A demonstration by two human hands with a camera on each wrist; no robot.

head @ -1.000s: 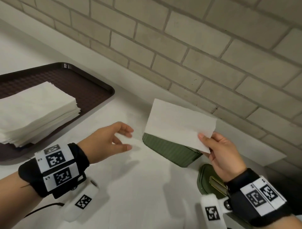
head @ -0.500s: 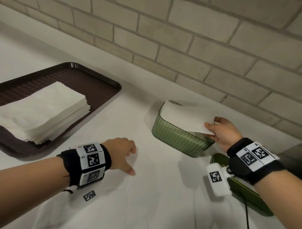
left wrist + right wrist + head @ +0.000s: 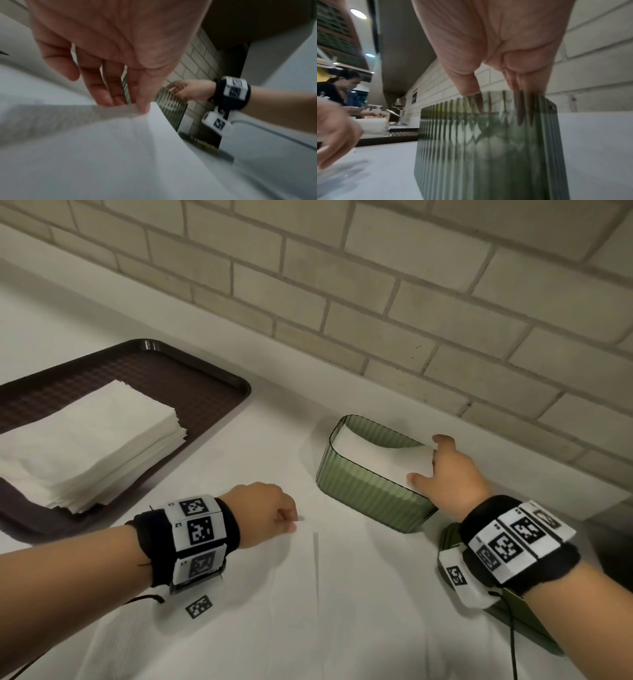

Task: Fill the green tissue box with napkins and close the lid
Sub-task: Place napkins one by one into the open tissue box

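Straight-fingered right hand [image 3: 452, 478], perhaps on napkin [image 3: 378, 455]

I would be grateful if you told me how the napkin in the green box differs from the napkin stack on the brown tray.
The napkin sits inside the green box, the right hand touching its end; the napkin stack lies on the brown tray, untouched. The napkin looks like a thin single piece; the napkin stack is many layers thick. Both are white and rectangular.

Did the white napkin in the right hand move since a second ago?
Yes. The napkin went down: it was held above the green tissue box, now it lies inside, right hand touching it.
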